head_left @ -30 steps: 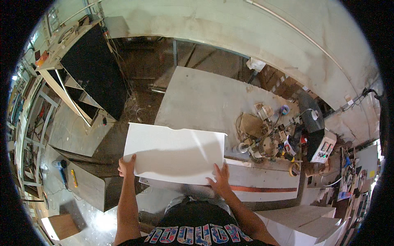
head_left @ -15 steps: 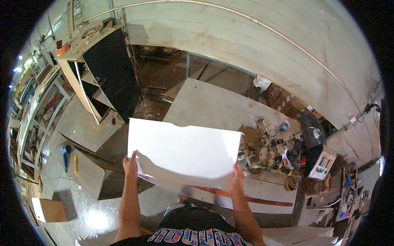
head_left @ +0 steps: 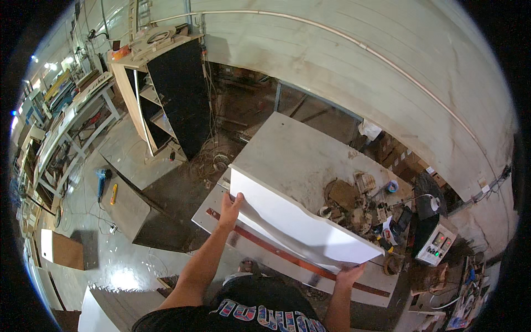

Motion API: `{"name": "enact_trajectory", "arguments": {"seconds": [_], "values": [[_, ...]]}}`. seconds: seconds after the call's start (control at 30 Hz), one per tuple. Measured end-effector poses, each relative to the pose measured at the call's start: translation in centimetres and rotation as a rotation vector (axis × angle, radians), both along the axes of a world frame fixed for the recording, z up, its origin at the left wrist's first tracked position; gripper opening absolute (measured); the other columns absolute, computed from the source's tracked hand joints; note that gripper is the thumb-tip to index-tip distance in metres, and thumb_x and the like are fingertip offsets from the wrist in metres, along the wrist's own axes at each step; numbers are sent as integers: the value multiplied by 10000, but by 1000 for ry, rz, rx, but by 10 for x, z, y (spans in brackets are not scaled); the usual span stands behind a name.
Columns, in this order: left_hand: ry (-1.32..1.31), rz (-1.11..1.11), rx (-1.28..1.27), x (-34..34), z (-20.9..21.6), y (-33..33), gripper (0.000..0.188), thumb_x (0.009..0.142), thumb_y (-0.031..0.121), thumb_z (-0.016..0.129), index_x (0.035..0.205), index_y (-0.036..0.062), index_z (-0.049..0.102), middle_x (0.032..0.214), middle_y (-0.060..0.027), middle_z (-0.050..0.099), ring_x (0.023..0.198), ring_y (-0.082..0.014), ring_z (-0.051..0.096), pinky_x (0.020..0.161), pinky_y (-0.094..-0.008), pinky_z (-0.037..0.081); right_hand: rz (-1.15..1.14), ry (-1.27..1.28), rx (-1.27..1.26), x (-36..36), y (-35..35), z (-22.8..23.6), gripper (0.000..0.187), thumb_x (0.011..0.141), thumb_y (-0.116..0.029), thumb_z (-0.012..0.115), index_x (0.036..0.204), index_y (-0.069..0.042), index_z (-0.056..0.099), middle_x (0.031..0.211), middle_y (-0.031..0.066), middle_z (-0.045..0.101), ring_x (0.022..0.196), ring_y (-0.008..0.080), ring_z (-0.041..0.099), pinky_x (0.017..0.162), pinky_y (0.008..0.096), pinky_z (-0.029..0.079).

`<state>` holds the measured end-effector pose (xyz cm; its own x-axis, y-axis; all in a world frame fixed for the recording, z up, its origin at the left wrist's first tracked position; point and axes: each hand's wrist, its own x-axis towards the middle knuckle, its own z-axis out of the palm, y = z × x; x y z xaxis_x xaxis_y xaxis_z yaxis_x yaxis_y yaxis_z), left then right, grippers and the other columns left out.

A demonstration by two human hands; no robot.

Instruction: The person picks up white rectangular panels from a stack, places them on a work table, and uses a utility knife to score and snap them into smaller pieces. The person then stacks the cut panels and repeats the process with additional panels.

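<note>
A long white panel (head_left: 293,213) with a stepped, curved upper edge stands tilted over the near side of the grey worktable (head_left: 287,141). My left hand (head_left: 229,211) grips its left end, thumb up along the edge. Around the lower right corner closes my right hand (head_left: 349,273), its fingers partly hidden by the panel. Whether the panel's lower edge touches the table I cannot tell. A reddish-brown strip (head_left: 265,244) runs along the table's front, just below the panel.
Metal machine parts (head_left: 354,207) and a blue tape roll (head_left: 392,186) crowd the table's right side. Beyond them is a control box (head_left: 437,241) with a green light. A black-sided cabinet (head_left: 177,94) stands far left; a blue power tool (head_left: 102,182) lies on a board at left.
The panel has swung from facing me broadly to a steep slant, its right end lower and nearer. Both hands moved right with it, and the view has shifted.
</note>
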<state>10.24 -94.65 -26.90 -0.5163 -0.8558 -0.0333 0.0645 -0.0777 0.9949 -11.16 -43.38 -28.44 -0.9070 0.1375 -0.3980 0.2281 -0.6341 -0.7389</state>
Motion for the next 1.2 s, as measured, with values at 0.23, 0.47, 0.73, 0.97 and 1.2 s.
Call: {"name": "enact_trajectory", "arguments": {"seconds": [0.23, 0.47, 0.73, 0.97, 1.2], "values": [[239, 132, 69, 13, 71, 36, 638, 1187, 507, 640, 1576, 14, 525, 1553, -154, 619, 1525, -299, 542, 1333, -456, 347, -12, 254, 468, 20, 45, -36, 568, 1175, -482, 581, 1571, -75, 571, 1544, 121, 646, 1381, 343, 650, 1181, 513, 553], [-52, 286, -26, 27, 129, 47, 505, 1214, 461, 593, 1329, -4, 752, 1273, -97, 721, 1240, -223, 632, 1169, -395, 446, 83, 401, 51, -4, 165, 64, 246, 1142, -326, 677, 1274, -124, 723, 1152, 25, 790, 1033, 191, 757, 940, 381, 635], [98, 308, 22, 14, 125, 32, 558, 1254, 463, 509, 1086, 12, 793, 1116, -96, 798, 1125, -220, 695, 1117, -399, 474, 421, 675, 983, 24, 44, 247, 313, 1122, -245, 699, 1380, -74, 741, 1358, 73, 763, 1217, 271, 723, 1116, 444, 551], [136, 257, 97, 14, 138, 29, 587, 1245, 516, 508, 1058, 43, 801, 1065, -54, 771, 989, -171, 626, 986, -362, 484, 1339, 489, 1391, 65, -125, 290, 315, 1065, -246, 808, 1317, -58, 823, 1230, 124, 843, 1173, 196, 763, 1052, 373, 564], [75, 270, 90, 12, 135, 29, 595, 1244, 534, 503, 1047, 54, 795, 1054, -50, 760, 981, -160, 623, 962, -349, 483, 1498, 436, 1191, 41, -148, 267, 349, 1030, -263, 851, 1263, -5, 818, 1072, 51, 815, 994, 154, 717, 935, 359, 572]]}}
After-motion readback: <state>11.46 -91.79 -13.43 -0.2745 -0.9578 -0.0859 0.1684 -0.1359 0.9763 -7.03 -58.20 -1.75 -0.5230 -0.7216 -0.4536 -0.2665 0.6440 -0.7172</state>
